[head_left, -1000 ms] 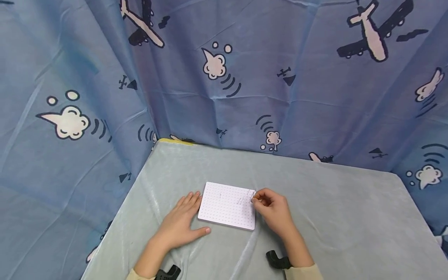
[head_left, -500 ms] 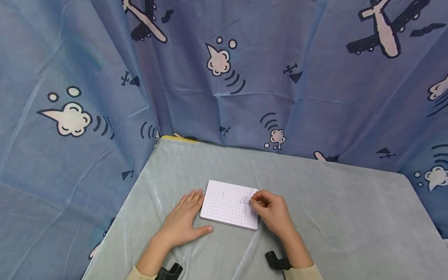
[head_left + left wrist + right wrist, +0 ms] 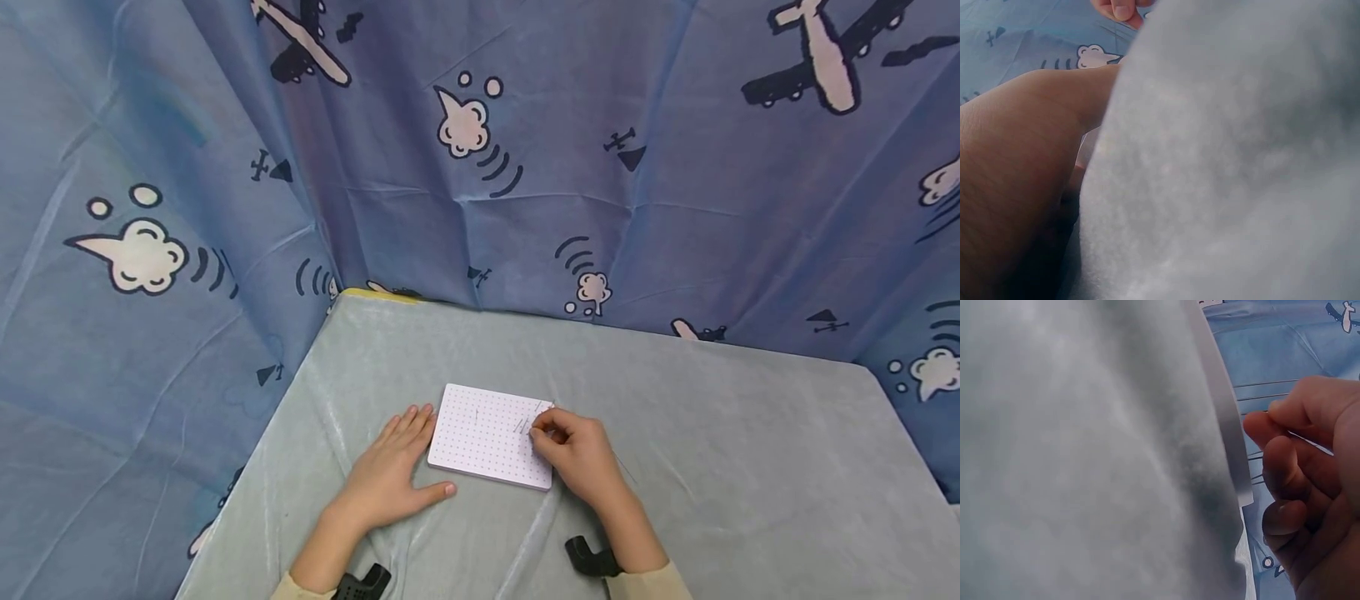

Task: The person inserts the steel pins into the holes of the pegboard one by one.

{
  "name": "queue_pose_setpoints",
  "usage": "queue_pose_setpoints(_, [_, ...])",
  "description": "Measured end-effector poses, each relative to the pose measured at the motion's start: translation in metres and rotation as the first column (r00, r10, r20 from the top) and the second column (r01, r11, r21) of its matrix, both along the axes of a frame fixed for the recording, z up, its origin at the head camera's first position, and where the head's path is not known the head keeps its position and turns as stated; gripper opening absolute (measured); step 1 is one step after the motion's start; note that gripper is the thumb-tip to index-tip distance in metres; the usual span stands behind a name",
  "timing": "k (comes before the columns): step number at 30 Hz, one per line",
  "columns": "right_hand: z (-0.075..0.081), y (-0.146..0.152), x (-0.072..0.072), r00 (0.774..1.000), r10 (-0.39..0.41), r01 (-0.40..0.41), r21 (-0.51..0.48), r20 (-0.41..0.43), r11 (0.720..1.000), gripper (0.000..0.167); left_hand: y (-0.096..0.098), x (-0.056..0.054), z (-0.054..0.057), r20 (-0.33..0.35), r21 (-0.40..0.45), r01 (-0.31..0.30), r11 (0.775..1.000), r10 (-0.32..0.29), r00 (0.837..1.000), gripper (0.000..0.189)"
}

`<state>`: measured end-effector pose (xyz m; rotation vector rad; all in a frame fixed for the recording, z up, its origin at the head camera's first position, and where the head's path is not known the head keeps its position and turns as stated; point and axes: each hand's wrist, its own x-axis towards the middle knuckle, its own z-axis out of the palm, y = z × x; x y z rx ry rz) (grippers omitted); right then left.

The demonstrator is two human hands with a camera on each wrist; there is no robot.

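A white board point(image 3: 487, 454) with a grid of small dots lies on the table. Several thin needle-like pins point(image 3: 519, 425) stand from its upper right part, and a lone pin point(image 3: 476, 417) from its upper left. My left hand point(image 3: 390, 479) rests flat on the cloth, fingers spread, fingertips at the board's left edge. Over the right edge, my right hand point(image 3: 576, 454) pinches one thin pin between thumb and forefinger, the other fingers curled. In the right wrist view, the pinching fingers point(image 3: 1263, 428) are among a row of pins point(image 3: 1266, 397) jutting from the board's face.
Grey-green plush cloth point(image 3: 735, 467) covers the table. A blue curtain point(image 3: 555, 167) printed with planes and clouds hangs behind and to the left. Black wrist devices point(image 3: 592, 557) are on both wrists. A thin dark line point(image 3: 625, 468) shows right of my right wrist.
My right hand has moved slightly left, from the board's right edge to beside the pin cluster, still pinching. The left hand stays flat. The head view has shifted a little.
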<state>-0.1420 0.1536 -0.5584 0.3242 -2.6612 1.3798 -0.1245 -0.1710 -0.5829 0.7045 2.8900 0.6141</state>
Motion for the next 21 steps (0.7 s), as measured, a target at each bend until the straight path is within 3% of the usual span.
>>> queue_pose_setpoints(12, [-0.0051, -0.0022, 0.0007, 0.993, -0.011, 0.019, 0.065, -0.119, 0.998, 0.026, 0.0025, 0.0002, 0.004, 0.007, 0.013, 0.003, 1.0, -0.003, 1.0, 0.111])
queue_pose_setpoints(21, [-0.0036, -0.0029, 0.002, 0.994, -0.02, 0.028, 0.073, -0.105, 0.997, 0.02, 0.0014, 0.0014, -0.0017, -0.011, 0.024, -0.008, 1.0, 0.008, 1.0, 0.111])
